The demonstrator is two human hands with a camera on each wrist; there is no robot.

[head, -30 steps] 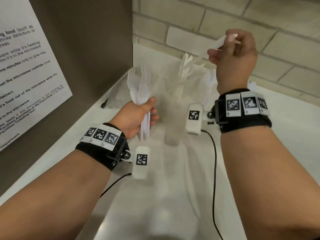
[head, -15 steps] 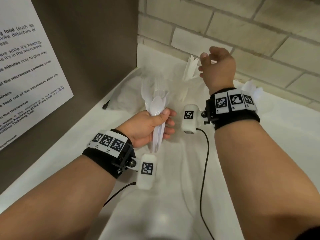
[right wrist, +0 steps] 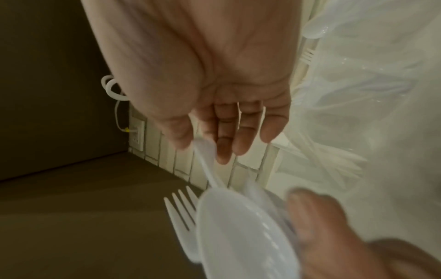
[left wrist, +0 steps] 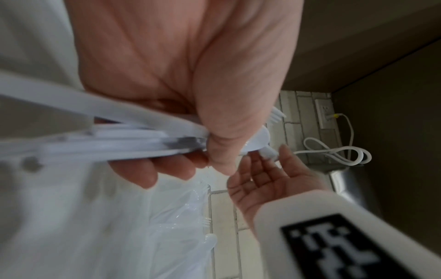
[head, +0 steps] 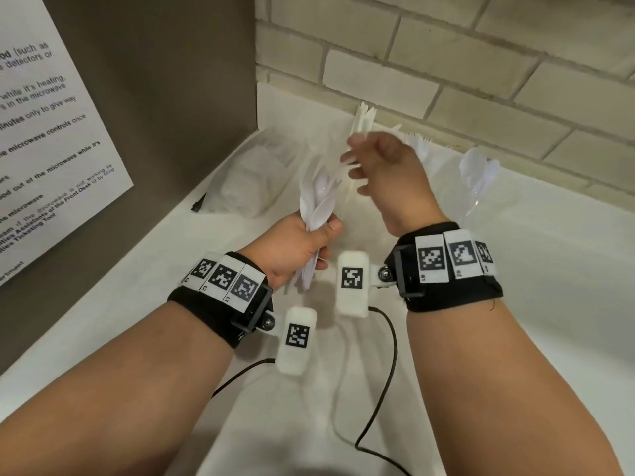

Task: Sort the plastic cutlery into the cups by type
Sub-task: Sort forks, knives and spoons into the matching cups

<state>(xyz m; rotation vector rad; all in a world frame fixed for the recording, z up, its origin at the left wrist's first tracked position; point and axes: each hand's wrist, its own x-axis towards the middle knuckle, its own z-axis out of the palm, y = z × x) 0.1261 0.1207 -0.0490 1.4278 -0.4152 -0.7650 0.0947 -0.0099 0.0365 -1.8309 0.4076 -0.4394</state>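
My left hand (head: 295,245) grips a bundle of white plastic cutlery (head: 318,201), spoons and forks with their heads up; the left wrist view shows the handles (left wrist: 119,143) crossing my palm. My right hand (head: 374,166) reaches in from the right with fingers spread. In the right wrist view its thumb and forefinger pinch the thin end of one white piece (right wrist: 203,152) of that bundle, above a spoon bowl (right wrist: 238,236) and a fork (right wrist: 181,209). Behind, clear cups hold knives (head: 364,120), forks (head: 421,142) and spoons (head: 479,170).
A clear plastic bag (head: 254,173) with more cutlery lies in the back left corner of the white counter (head: 549,304). A brown panel with a printed notice (head: 51,132) closes the left side, a brick wall (head: 446,63) the back. A black cable (head: 378,389) trails over the counter.
My right hand let a knife go over the knife cup, then came down and left to the bundle. My left hand shifted the bundle slightly right and nearer.
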